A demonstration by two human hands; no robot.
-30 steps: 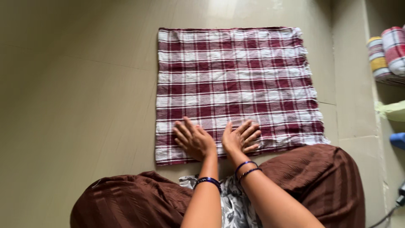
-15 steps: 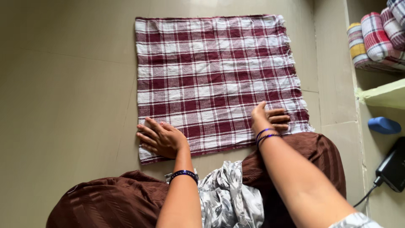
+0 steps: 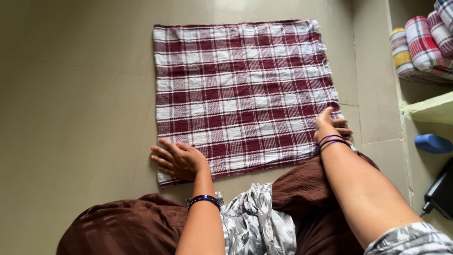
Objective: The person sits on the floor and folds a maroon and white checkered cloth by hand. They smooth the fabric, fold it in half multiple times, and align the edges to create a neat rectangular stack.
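Observation:
A maroon and white checked cloth (image 3: pixel 243 89) lies spread flat on the tan tiled floor (image 3: pixel 71 94). My left hand (image 3: pixel 177 159) rests palm down on the cloth's near left corner, fingers spread. At the near right corner, my right hand (image 3: pixel 330 125) lies on the cloth's edge with its fingers partly curled at the fringe. Whether it grips the corner is unclear. Both wrists wear dark blue bangles. My knees in brown cloth sit just below the cloth's near edge.
Rolled checked cloths (image 3: pixel 422 45) in red, white and yellow lie on a shelf at the upper right. A blue object (image 3: pixel 433 143) and a black charger with its cable (image 3: pixel 439 191) sit at the right edge. A grey patterned garment (image 3: pixel 255 222) covers my lap.
My hands have slid apart from the middle of the near edge out to the two near corners. The view has shifted, so the cloth sits more to the left.

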